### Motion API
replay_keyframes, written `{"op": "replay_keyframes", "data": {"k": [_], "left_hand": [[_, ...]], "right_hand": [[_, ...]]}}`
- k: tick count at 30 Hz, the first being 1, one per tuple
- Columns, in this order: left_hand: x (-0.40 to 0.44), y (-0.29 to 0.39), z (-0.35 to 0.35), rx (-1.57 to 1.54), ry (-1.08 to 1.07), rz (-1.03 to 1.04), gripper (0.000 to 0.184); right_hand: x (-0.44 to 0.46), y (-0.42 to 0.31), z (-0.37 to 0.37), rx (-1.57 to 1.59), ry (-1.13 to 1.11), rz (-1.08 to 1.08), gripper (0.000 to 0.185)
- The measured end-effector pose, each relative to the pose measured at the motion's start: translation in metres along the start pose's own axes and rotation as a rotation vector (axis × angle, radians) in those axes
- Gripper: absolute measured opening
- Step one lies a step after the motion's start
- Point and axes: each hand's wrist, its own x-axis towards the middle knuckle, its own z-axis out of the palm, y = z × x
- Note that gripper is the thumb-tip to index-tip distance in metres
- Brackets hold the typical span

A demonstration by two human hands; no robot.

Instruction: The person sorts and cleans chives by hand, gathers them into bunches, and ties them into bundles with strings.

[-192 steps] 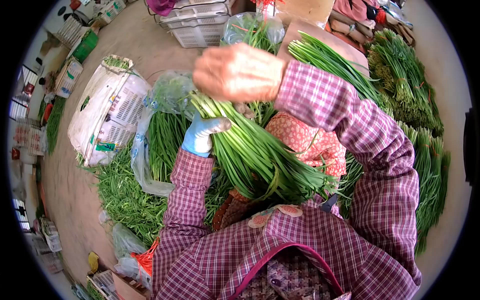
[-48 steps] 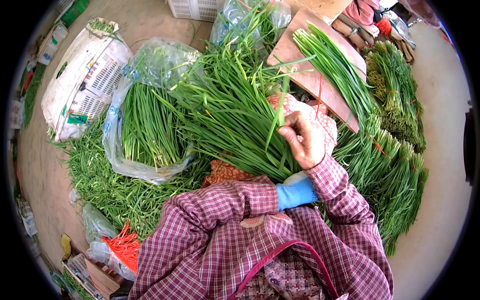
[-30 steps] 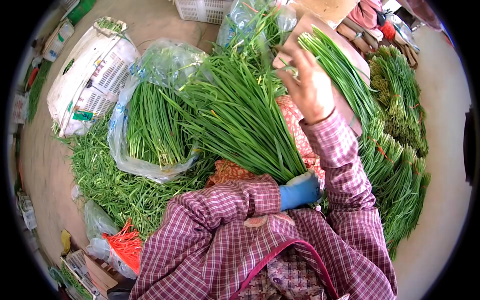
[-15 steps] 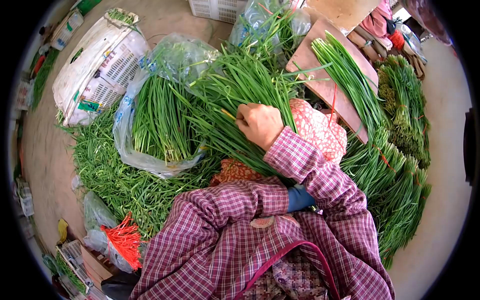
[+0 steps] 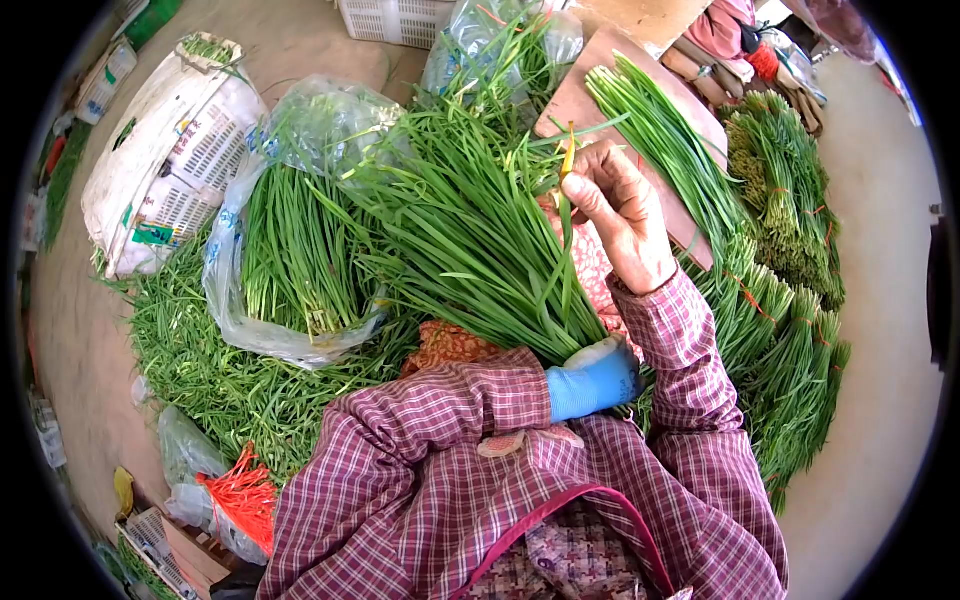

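My left hand (image 5: 597, 382), in a blue glove, is closed around the lower end of a large bunch of garlic chives (image 5: 490, 250) that fans out over my lap. Raised above the bunch's right side, my bare right hand (image 5: 625, 215) pinches a yellowed chive leaf (image 5: 569, 155) between thumb and fingers. Beneath the bunch, parts of a red patterned cloth (image 5: 590, 255) show. To the left, more chives (image 5: 300, 240) lie in an open clear plastic bag (image 5: 222, 290). A sorted handful of chives (image 5: 655, 120) rests on a pinkish board (image 5: 590, 75) beyond my right hand.
Tied chive bundles (image 5: 790, 390) are stacked at the right. Loose green leaves (image 5: 220, 360) cover the floor at left, near red ties (image 5: 243, 498). A white wrapped crate (image 5: 170, 160) stands at upper left, and another white crate (image 5: 395, 22) at the top.
My right hand has risen and moved right, away from the chives, with the yellowed leaf in its fingers. The blue-gloved left hand now shows more fully. The whole view has shifted slightly.
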Motion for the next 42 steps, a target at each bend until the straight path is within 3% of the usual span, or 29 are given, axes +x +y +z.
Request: {"op": "replay_keyframes", "data": {"k": [1, 4, 7, 8, 11, 12, 15, 16, 19, 22, 25, 27, 32, 34, 35, 37, 39, 41, 42], "left_hand": [[-0.003, -0.004, -0.005, -0.011, 0.097, 0.022, 0.027], [-0.005, -0.004, -0.024, -0.053, -0.017, -0.002, 0.024], [-0.003, -0.007, -0.026, -0.118, -0.136, 0.006, 0.029], [-0.001, -0.009, -0.025, -0.199, -0.181, 0.033, 0.031], [-0.002, -0.014, -0.042, -0.228, -0.191, -0.015, 0.036], [-0.005, -0.010, 0.001, -0.165, 0.187, -0.046, 0.034], [-0.015, -0.020, -0.037, 0.066, 0.149, -0.008, 0.025], [-0.013, -0.022, -0.031, 0.103, 0.245, 0.014, 0.016], [-0.012, -0.026, -0.039, 0.068, 0.261, 0.021, 0.014], [-0.016, -0.027, -0.040, -0.008, 0.293, -0.006, 0.011], [-0.020, -0.026, -0.032, -0.090, 0.339, 0.014, 0.009], [-0.020, -0.025, -0.030, -0.012, 0.260, 0.047, 0.008], [-0.021, -0.023, -0.035, 0.021, 0.232, 0.027, 0.009], [-0.019, -0.022, -0.040, 0.010, -0.010, 0.032, 0.016], [-0.017, -0.023, -0.038, 0.009, -0.009, 0.028, 0.016], [-0.015, -0.024, -0.030, -0.567, 0.030, -0.110, 0.031], [-0.016, -0.024, -0.023, -0.666, -0.087, -0.139, 0.036], [-0.015, -0.023, -0.018, -0.857, -0.316, -0.195, 0.051], [-0.015, -0.023, -0.019, -0.853, -0.317, -0.194, 0.051]], "right_hand": [[0.001, 0.000, -0.003, -0.045, 0.021, -0.045, 0.009], [0.004, 0.010, -0.004, -0.223, 0.162, -0.206, 0.007], [0.002, 0.006, -0.003, -0.322, 0.156, -0.136, 0.007], [0.001, 0.009, 0.000, -0.170, 0.143, -0.118, 0.008], [0.000, -0.006, 0.002, -0.173, 0.173, -0.198, 0.008], [-0.003, -0.019, 0.004, -0.026, 0.218, -0.143, 0.008], [-0.002, -0.030, -0.008, 0.083, 0.316, -0.157, 0.010], [0.001, -0.020, -0.017, 0.066, 0.328, -0.219, 0.011], [0.002, -0.017, -0.024, 0.053, 0.407, -0.247, 0.011], [0.005, -0.026, -0.035, -0.017, 0.439, -0.429, 0.015], [0.018, -0.036, -0.071, 0.114, 0.609, -0.521, 0.018], [0.034, -0.031, -0.083, 0.183, 0.714, -0.595, 0.014], [0.037, 0.013, -0.056, -0.348, 0.201, -0.328, 0.022], [0.013, 0.027, -0.029, -0.579, 0.018, -0.280, 0.025], [0.000, 0.032, -0.019, -0.672, -0.088, -0.177, 0.026], [-0.028, 0.032, 0.002, -0.887, -0.336, 0.065, 0.029], [-0.042, 0.045, 0.014, -0.898, -0.392, 0.103, 0.027], [-0.054, 0.045, 0.017, -0.946, -0.397, 0.049, 0.021], [-0.058, 0.037, 0.018, -0.923, -0.342, -0.066, 0.018]]}}
